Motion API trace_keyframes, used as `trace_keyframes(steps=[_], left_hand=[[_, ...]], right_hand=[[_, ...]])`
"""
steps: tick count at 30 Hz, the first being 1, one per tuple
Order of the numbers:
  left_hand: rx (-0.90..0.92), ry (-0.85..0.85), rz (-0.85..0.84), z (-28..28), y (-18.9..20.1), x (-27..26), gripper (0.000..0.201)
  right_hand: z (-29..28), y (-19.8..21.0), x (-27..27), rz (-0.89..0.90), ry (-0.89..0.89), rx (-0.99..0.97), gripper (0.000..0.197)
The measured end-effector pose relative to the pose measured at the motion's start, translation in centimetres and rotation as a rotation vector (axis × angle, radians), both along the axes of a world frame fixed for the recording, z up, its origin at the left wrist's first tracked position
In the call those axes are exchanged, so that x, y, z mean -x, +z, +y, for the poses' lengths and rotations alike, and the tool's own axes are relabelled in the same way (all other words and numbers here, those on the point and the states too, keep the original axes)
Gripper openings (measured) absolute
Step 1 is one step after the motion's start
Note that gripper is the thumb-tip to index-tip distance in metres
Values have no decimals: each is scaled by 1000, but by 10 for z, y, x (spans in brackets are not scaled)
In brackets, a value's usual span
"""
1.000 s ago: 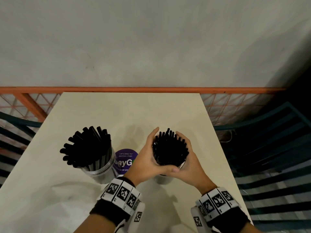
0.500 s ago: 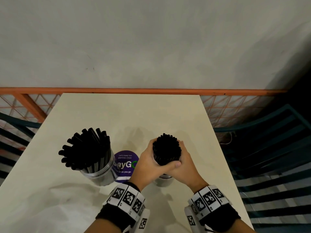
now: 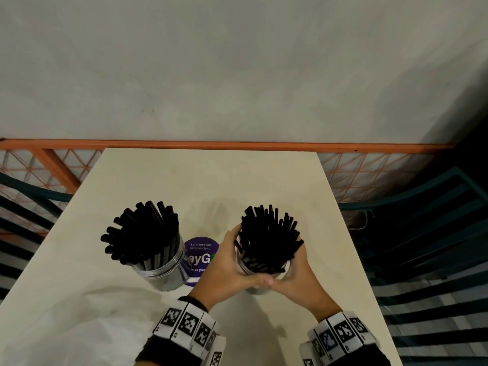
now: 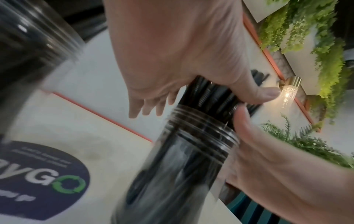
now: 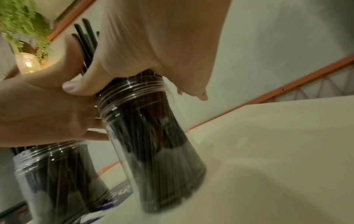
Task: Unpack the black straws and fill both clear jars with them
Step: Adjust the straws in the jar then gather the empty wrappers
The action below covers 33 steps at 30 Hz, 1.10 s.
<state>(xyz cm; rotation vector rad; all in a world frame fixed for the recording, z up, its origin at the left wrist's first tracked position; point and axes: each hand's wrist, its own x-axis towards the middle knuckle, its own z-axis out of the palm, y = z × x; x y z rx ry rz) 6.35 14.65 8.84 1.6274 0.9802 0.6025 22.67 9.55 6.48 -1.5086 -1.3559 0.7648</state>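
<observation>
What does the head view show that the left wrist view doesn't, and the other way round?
Only the head view shows the straw tips fanned out above both jars, the wrist bands, and the whole left jar. Only the left wrist view shows the right jar's threaded neck, a wall lamp and greenery. Both show the left hand and right hand cupping the black straws above the right jar, and the purple sticker.

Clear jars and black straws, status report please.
Left hand and right hand cupped round black straws in right clear plastic jar. Left clear jar full, untouched. Nothing in the way.
</observation>
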Motion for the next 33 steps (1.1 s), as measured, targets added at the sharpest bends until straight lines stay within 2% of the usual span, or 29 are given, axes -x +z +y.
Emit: trace_keyframes(steps=[3, 4, 6, 7, 9, 11, 12, 13, 15, 17, 20, 22, 24, 26, 28, 31, 33], left_hand=[[12, -17, 136, -15, 3, 30, 133], [-10, -4, 175, -20, 6, 40, 132], [-108, 77, 132, -31, 17, 61, 109], [-188, 144, 80, -36, 25, 70, 90], [-405, 327, 20, -41, 41, 89, 56], [-542, 538, -20, -39, 51, 107, 40], [-564, 635, -38, -37, 53, 116, 39], [-572, 720, -47, -33, 52, 126, 42], [-525, 812, -56, -24, 44, 143, 58], [-416, 780, -91, -15, 33, 156, 83], [-239, 599, -100, 3, 15, 166, 119], [-139, 470, -69, 17, 10, 168, 133], [-83, 366, -26, 29, 10, 169, 141], [-62, 274, -41, 40, 11, 167, 138], [-76, 206, -65, 45, 15, 161, 121], [-126, 273, -79, 44, 17, 154, 97], [-138, 307, -111, 38, 16, 155, 96]], right_hand=[[-28, -28, -2, 74, -88, 207, 124], [-37, -37, -1, 82, -114, 305, 130], [-51, -50, 8, 39, -140, 473, 131], [-57, -53, 15, -7, -137, 516, 121], [-62, -49, 32, -137, -44, 558, 83], [-57, -37, 55, -211, 112, 553, 43], [-51, -30, 68, -214, 165, 521, 33], [-44, -23, 81, -214, 197, 465, 33], [-27, -6, 106, -217, 238, 342, 50], [-8, 10, 125, -179, 265, 238, 72], [23, 27, 141, -101, 273, 153, 101], [46, 30, 150, -76, 275, 132, 116], [65, 27, 158, -90, 315, 75, 120], [76, 24, 167, -88, 366, 55, 117], [83, 24, 174, -51, 394, 61, 114], [89, 26, 179, 43, 360, 69, 91], [89, 26, 179, 54, 339, 64, 87]])
